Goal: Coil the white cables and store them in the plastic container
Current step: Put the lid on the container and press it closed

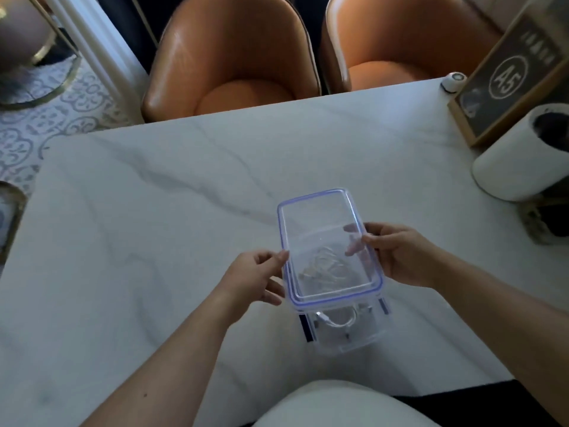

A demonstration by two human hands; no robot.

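Observation:
A clear plastic container [345, 340] stands on the white marble table [154, 226], near its front edge. Coiled white cables [337, 320] lie inside it, seen through the wall and blurred through the lid. A clear lid with a blue rim [320, 211] sits over the container's top, its far end reaching past the box. My left hand [255, 280] grips the lid's left edge. My right hand [397, 255] grips its right edge, fingertips showing through the plastic. Whether the lid rests on the container's rim or hovers just above it, I cannot tell.
A white cylindrical holder [523, 155] and a framed A5 sign [511, 75] stand at the table's right side, with a small white round object [452, 81] behind. Two orange chairs [234, 57] face the far edge. A patterned floor lies to the left.

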